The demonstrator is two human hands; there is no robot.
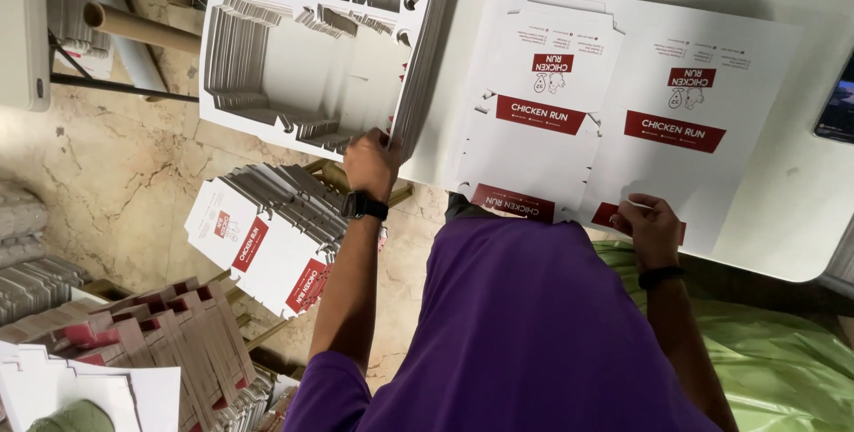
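Left hand closing on corner of stacked die-cut waste sheets at 11 o'clock, likely steadying stack. Right hand lying mostly flat, fingers curled, pressing printed carton sheet on white table at 2 o'clock, probably pinning it.

A brown cardboard tube is lying on the marbled stone floor at upper left. Below it, a fanned pile of white and red carton blanks is resting on a wooden stand. Another heap of folded blanks is spreading across the lower left corner. A dark phone is sitting at the tabletop's right edge. Green cloth is bunching beneath.
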